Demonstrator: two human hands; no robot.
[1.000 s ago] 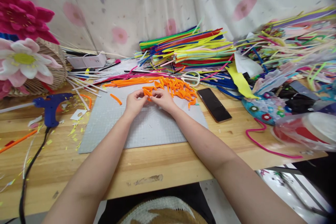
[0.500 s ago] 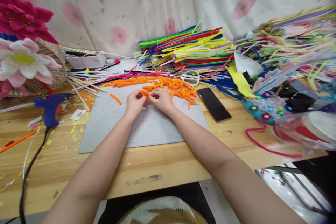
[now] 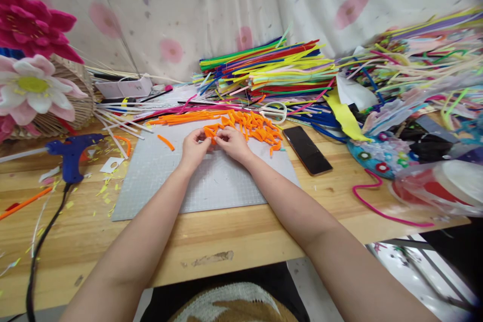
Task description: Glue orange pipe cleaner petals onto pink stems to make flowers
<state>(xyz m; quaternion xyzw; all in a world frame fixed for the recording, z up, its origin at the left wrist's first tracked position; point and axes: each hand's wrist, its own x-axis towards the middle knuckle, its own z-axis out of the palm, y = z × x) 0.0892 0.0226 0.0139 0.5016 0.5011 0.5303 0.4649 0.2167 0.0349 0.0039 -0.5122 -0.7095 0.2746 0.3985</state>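
Note:
My left hand and my right hand meet above the grey cutting mat. Between their fingertips they pinch a small bent orange pipe cleaner piece. Just behind and to the right of my hands lies a heap of folded orange pieces. Straight orange pipe cleaners lie along the mat's back edge. One short orange piece rests alone to the left of my left hand.
A phone lies right of the mat. The blue glue gun is at left among yellow scraps. Behind are scissors and bundled pipe cleaners. Felt flowers stand far left, a plastic-wrapped tub at right.
The orange piece between my fingertips has turned slightly and shows more of its folded shape. My hands have barely shifted.

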